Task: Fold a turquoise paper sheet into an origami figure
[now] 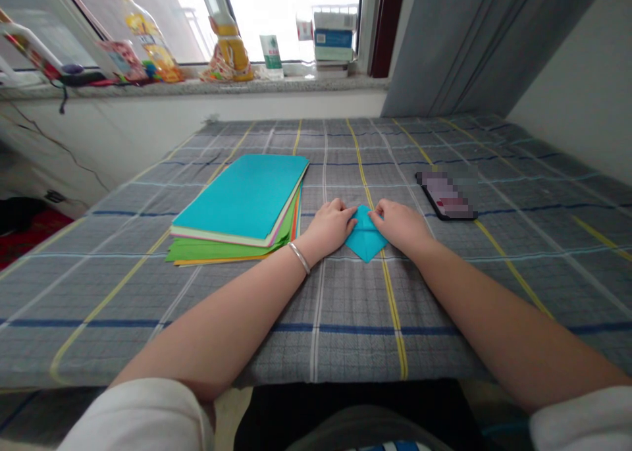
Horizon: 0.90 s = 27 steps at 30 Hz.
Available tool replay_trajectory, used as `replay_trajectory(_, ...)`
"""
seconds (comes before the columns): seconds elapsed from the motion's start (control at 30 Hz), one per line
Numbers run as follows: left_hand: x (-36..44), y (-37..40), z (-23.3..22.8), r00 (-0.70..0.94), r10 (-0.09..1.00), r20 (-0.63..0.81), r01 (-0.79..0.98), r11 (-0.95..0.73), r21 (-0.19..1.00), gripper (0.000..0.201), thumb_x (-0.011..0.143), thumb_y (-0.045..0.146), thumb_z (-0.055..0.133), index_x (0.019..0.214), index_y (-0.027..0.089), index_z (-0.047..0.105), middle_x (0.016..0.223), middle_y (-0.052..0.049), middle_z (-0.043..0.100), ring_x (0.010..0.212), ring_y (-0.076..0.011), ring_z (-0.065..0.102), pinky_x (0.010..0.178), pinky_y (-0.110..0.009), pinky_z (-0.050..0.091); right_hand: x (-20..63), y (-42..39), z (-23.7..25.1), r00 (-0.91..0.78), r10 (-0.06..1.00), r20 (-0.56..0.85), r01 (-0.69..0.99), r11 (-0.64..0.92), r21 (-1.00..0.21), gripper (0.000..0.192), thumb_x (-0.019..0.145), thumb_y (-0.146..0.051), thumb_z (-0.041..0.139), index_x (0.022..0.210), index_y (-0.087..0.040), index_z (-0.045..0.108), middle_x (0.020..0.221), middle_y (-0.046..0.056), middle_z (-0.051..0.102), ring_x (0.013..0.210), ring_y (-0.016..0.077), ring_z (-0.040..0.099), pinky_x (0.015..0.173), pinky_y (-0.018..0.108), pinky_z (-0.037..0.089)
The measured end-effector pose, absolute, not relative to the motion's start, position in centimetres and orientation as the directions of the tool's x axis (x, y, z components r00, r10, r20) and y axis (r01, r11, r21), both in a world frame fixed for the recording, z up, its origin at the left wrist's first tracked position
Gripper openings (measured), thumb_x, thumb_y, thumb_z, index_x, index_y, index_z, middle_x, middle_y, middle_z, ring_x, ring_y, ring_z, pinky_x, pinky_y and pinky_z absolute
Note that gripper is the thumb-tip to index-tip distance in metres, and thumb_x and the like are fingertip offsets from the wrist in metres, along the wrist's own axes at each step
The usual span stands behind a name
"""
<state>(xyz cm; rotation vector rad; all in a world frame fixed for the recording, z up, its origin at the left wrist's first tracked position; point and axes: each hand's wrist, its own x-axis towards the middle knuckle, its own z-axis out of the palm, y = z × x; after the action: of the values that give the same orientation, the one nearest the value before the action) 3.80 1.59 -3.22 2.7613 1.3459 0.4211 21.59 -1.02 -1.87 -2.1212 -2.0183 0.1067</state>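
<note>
1. Plaid cloth [345, 306] in grey with yellow and blue lines covers the table, which stands below a windowsill crowded with bottles [148, 39].
2. Between the two hands lies a small folded teal paper [365, 242], flat on the cloth, its lower corner pointing toward the person.
3. Left hand [330, 228] is curled, fingertips pressing the paper's left upper edge; a bangle [299, 258] sits on that wrist.
4. Right hand [401, 226] is likewise curled, its fingertips pinning the right upper edge.
5. Judged by its look, the paper is light, thin, easily creased and apt to slide; it is best held at the edges, near the fold.
6. Left of the left hand rests a stack of coloured sheets [241, 207]; right of and beyond the right hand, a phone [447, 195].
</note>
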Motion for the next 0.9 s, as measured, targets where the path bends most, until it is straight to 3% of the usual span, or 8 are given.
replay_trajectory(0.23, 4.2, 1.6, -2.5, 0.573, 0.802, 0.17, 0.793, -0.595, 0.132, 0.04, 0.098, 0.027, 0.042, 0.133, 0.016, 0.058, 0.109, -0.012, 0.06, 0.104, -0.0227, 0.059, 0.098, -0.037, 0.044, 21.5, -0.7, -2.0, 0.069, 0.995, 0.078, 0.978, -0.052, -0.201, 0.025, 0.092, -0.042, 0.047, 0.095, -0.021, 0.062, 0.095, 0.008, 0.073, 0.087, 0.0253, 0.067, 0.067, 0.032, 0.04)
replay_trajectory(0.4, 4.9, 1.0, -2.6, 0.587, 0.78, 0.217, 0.79, -0.61, 0.06, 0.044, 0.099, 0.037, 0.04, 0.134, 0.016, 0.055, 0.121, -0.013, 0.059, 0.11, -0.0262, 0.056, 0.1, -0.041, 0.043, 21.6, -0.5, -2.3, 0.073, 0.994, 0.083, 0.978, -0.055, -0.2, 0.024, 0.092, -0.041, 0.048, 0.095, -0.022, 0.061, 0.095, 0.008, 0.072, 0.087, 0.0256, 0.067, 0.067, 0.032, 0.041)
replay_trajectory(0.53, 5.2, 1.1, -2.9, 0.698, 0.685, 0.209, 0.7, -0.714, 0.005, 0.048, 0.102, 0.037, 0.031, 0.142, 0.015, 0.047, 0.148, -0.01, 0.045, 0.136, -0.0288, 0.037, 0.112, -0.044, 0.032, 21.6, -0.4, -2.4, 0.077, 0.993, 0.086, 0.973, -0.056, -0.222, 0.023, 0.091, -0.04, 0.047, 0.094, -0.022, 0.061, 0.093, 0.008, 0.072, 0.085, 0.0246, 0.066, 0.066, 0.031, 0.04)
replay_trajectory(0.63, 5.2, 1.5, -2.9, 0.712, 0.693, 0.116, 0.693, -0.719, 0.043, 0.052, 0.103, 0.036, 0.024, 0.147, 0.014, 0.039, 0.156, -0.006, 0.036, 0.146, -0.0275, 0.023, 0.118, -0.044, 0.023, 22.2, -0.1, -2.2, 0.08, 0.995, 0.067, 0.956, -0.058, -0.287, 0.023, 0.089, -0.042, 0.05, 0.091, -0.022, 0.062, 0.091, 0.007, 0.072, 0.084, 0.023, 0.065, 0.064, 0.03, 0.039)
replay_trajectory(0.77, 5.1, 1.8, -2.9, 0.691, 0.722, 0.039, 0.717, -0.691, 0.092, 0.056, 0.103, 0.038, 0.018, 0.152, 0.014, 0.029, 0.16, -0.005, 0.027, 0.149, -0.0255, 0.019, 0.121, -0.046, 0.017, 24.3, 0.3, -1.4, 0.015, 0.999, -0.048, 0.907, -0.034, -0.419, 0.022, 0.085, -0.041, 0.057, 0.083, -0.019, 0.063, 0.086, 0.005, 0.07, 0.076, 0.0176, 0.06, 0.061, 0.027, 0.038)
replay_trajectory(0.9, 5.2, 1.7, -3.0, 0.68, 0.732, 0.034, 0.726, -0.68, 0.107, 0.056, 0.103, 0.039, 0.017, 0.153, 0.015, 0.028, 0.161, -0.003, 0.025, 0.149, -0.0242, 0.018, 0.121, -0.046, 0.015, 26.7, 0.0, -0.3, -0.121, 0.97, -0.212, 0.863, -0.003, -0.505, 0.03, 0.084, -0.044, 0.058, 0.067, -0.019, 0.058, 0.065, 0.0, 0.059, 0.06, 0.0132, 0.05, 0.054, 0.026, 0.032)
